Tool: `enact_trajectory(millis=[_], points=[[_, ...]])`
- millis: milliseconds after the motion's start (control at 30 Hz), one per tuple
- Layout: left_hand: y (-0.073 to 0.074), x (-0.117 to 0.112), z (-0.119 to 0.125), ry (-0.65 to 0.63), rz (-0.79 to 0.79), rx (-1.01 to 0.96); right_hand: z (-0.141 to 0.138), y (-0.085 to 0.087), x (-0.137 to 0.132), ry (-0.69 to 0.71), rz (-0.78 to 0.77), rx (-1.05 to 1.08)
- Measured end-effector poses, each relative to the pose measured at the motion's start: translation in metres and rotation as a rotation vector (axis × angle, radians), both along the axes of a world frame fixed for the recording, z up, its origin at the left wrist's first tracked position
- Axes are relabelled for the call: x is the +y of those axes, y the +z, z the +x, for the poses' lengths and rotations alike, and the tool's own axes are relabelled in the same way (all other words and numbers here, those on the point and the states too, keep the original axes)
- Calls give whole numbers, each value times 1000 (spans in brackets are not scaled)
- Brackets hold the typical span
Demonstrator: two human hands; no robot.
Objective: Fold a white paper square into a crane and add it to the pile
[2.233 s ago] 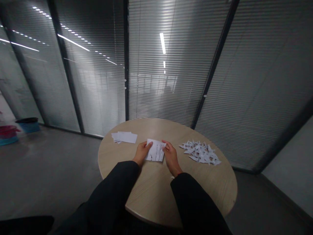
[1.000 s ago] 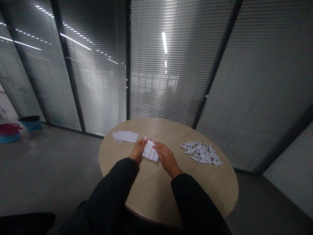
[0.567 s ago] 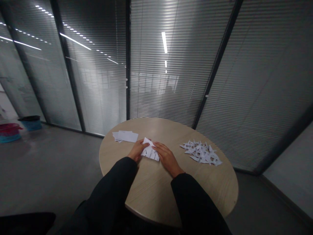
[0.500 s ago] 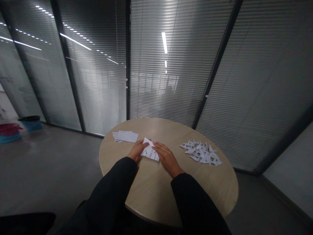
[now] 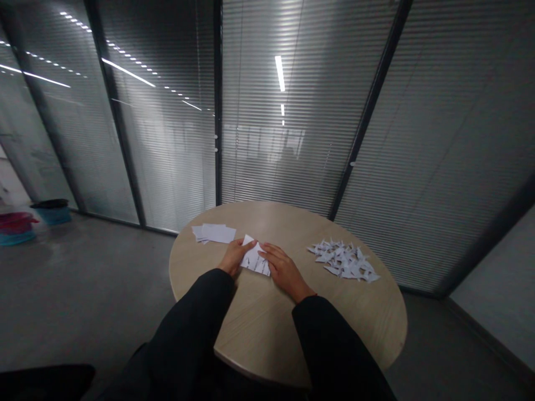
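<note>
Between my hands is a white sheet of paper with dark print, partly folded at its top. My left hand grips its left side, the thumb lying on the upper face. My right hand lies along the right side with its fingers bent over the paper's upper right edge. What the fingers beneath the paper do is hidden. To the left of my hands lies a small stack of flat white papers. At the right is a heap of small folded paper pieces with pointed ends.
All this lies on a round light wood table. A glass partition with blinds stands close behind it. On the floor at far left are a blue bin with a black liner and one with a red liner.
The fingers of my right hand have shifted slightly over the paper's upper right part, and the left thumb has moved a little up and right. The stack and the heap stay put.
</note>
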State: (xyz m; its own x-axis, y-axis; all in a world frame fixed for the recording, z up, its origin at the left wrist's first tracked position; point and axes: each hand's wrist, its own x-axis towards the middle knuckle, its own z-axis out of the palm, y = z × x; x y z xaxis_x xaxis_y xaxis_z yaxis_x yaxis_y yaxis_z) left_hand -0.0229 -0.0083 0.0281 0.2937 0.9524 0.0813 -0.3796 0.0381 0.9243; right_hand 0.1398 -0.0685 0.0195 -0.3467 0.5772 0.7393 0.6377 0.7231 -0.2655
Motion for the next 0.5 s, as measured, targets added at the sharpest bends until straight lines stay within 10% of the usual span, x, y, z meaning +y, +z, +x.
enact_trajectory(millis=[267, 500], points=[[-1, -3, 4, -31, 141, 118, -2, 2, 4, -44, -455, 678], [-2, -5, 7, -98, 172, 137, -5, 1, 4, 48, -710, 766]])
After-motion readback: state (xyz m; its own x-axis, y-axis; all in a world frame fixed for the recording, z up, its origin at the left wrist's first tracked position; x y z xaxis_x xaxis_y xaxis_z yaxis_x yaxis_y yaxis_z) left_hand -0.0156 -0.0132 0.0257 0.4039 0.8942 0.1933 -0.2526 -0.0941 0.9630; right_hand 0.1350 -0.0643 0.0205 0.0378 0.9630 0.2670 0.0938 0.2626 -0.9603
